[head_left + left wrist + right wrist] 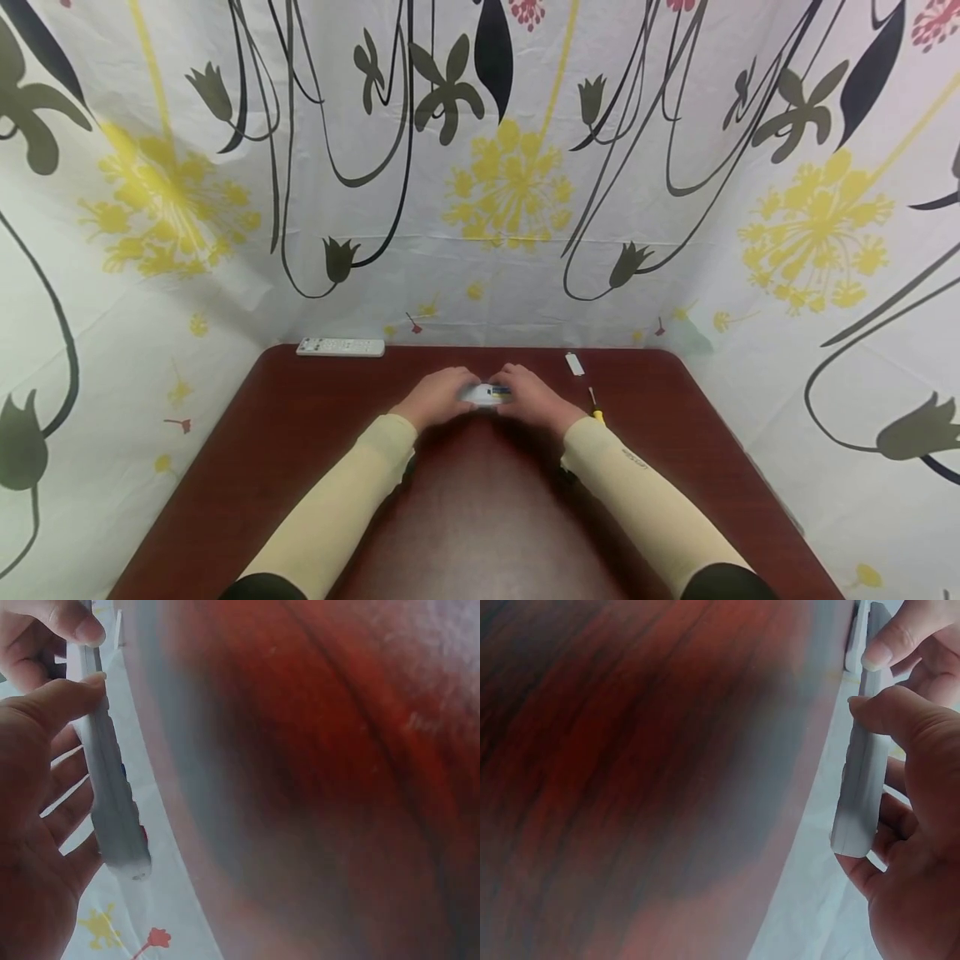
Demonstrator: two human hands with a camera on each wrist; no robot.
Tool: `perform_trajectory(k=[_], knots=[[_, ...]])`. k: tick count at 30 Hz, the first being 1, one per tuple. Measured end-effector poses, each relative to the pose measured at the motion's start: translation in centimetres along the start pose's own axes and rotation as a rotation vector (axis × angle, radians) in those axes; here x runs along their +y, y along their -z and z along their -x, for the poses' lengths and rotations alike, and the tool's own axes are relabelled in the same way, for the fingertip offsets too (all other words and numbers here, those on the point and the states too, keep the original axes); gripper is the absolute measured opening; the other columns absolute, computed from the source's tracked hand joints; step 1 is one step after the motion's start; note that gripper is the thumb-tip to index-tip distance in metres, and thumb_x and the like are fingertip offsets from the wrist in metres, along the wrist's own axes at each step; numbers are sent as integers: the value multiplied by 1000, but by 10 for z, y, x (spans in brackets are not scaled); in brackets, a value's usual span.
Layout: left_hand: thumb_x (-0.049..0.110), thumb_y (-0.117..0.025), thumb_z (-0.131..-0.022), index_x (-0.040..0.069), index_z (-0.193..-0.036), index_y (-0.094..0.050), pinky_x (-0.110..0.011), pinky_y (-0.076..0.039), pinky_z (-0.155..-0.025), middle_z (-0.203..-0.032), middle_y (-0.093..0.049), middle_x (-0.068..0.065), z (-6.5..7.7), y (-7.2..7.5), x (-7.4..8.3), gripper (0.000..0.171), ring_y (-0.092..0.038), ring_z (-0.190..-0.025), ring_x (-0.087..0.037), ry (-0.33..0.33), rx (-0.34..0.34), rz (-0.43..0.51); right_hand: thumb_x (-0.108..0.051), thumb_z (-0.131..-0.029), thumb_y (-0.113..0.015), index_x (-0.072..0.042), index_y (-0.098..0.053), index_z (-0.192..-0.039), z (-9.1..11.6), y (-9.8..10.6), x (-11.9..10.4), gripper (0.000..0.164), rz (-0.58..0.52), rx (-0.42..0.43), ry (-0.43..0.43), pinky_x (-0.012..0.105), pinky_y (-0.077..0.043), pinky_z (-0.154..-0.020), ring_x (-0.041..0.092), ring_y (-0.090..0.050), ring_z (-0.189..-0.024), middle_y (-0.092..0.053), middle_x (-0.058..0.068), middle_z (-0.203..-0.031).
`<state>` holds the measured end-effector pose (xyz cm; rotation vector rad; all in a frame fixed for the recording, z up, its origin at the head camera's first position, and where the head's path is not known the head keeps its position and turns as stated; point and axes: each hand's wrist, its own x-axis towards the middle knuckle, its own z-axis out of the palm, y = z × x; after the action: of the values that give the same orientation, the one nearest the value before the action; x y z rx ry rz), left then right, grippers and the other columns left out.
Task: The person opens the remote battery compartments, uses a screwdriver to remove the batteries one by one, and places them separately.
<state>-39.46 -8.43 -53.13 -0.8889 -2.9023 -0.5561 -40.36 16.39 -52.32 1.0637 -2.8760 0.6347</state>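
Both hands hold a pale grey remote control (482, 395) between them over the far middle of the table. My left hand (441, 396) grips one end and my right hand (534, 399) the other. The thumbs lie along its near edge, close together, with the other fingers behind it. In the left wrist view the remote's buttons (124, 771) face down toward the table. A dark blue and yellow patch shows on its upper side beside the right fingers. The fingers hide both ends in the head view.
A second white remote (341, 347) lies at the table's back left. Toward the back right are a small white rectangular piece (574, 364) and a yellow-handled screwdriver (596, 408). Flower-patterned cloth (480, 300) surrounds the dark red table (480, 517) at the back and sides.
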Motion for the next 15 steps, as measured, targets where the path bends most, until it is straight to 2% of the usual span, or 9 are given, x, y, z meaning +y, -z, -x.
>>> perform_trajectory(k=[7,15], knots=[[31,-83,-103,17,-138,-74,-40,-54,-108,-130,-72,1,-3,-10,0,39,-65,-115,-17,36,-40,1,-23,-100,-85,-11,-73,-136,-2,-9,3,40,22,-52,-47,43,-55,-98,21,-59,-111,-65,4,-127],[29,-85,-101,14,-136,-75,-40,-54,-107,-128,-73,-2,-6,-13,0,39,-66,-115,-19,33,-51,-17,-27,-101,-84,-10,-72,-137,-6,-17,5,41,70,-67,-61,42,-55,-98,21,-60,-111,-66,5,-127]])
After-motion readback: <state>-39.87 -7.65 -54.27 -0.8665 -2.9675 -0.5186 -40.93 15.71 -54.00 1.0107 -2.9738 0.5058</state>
